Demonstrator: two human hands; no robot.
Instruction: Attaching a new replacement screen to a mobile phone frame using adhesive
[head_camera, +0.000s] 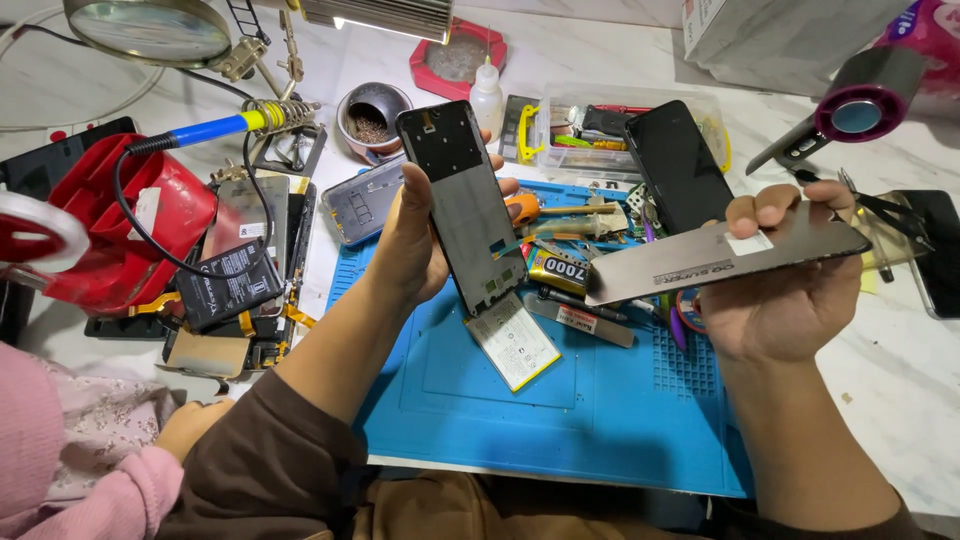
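Lying nearest on the blue silicone work mat (560, 400) is a flat white-labelled phone battery (513, 340). Above it, the left hand (410, 240) is closed around the edges of an upright black phone frame (462, 205), thumb on one edge and fingertips on the other. The right hand (780, 290) grips a thin grey display panel (720, 255), fingers curled over its top edge. Farther back stands a clear plastic parts box (600, 130).

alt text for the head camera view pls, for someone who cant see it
Over a blue repair mat, the left hand holds a phone frame upright and the right hand holds a flat display panel. A phone battery lies on the mat amid scattered tools.
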